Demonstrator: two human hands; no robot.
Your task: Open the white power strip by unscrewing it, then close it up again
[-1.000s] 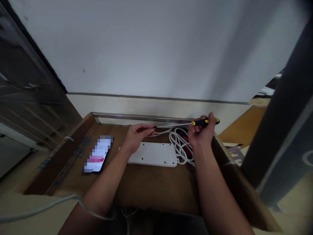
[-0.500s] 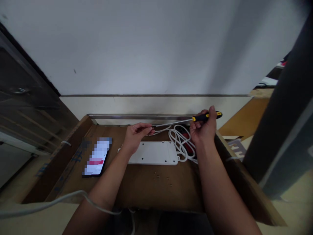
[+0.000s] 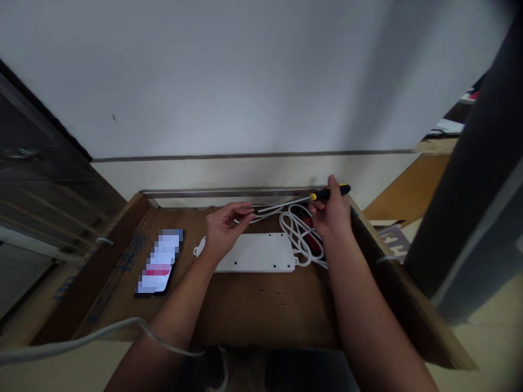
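Observation:
My right hand [image 3: 333, 212] is closed around the black and yellow handle of a screwdriver [image 3: 286, 203], its shaft slanting left and slightly down. At the shaft's tip, my left hand [image 3: 229, 226] is curled with thumb and fingers close together. A tiny greyish bit shows at the thumb tip, too small to name. Below the hands, a white power strip [image 3: 261, 253] lies with its holed flat side up, partly behind my left hand and wrist. Its white cord [image 3: 300, 234] is coiled at the right end. Several small screws [image 3: 262, 293] lie in front of the strip.
A lit phone [image 3: 159, 264] lies on the left of the cardboard-lined wooden tray [image 3: 412, 310]. Something red and black [image 3: 314, 242] sits under the coiled cord. A white cable [image 3: 102, 328] crosses the front left. A pale wall [image 3: 253, 81] stands behind.
My right hand and the screwdriver have moved a little left. My left fingers have come slightly away from the screwdriver's tip. The view has shifted slightly.

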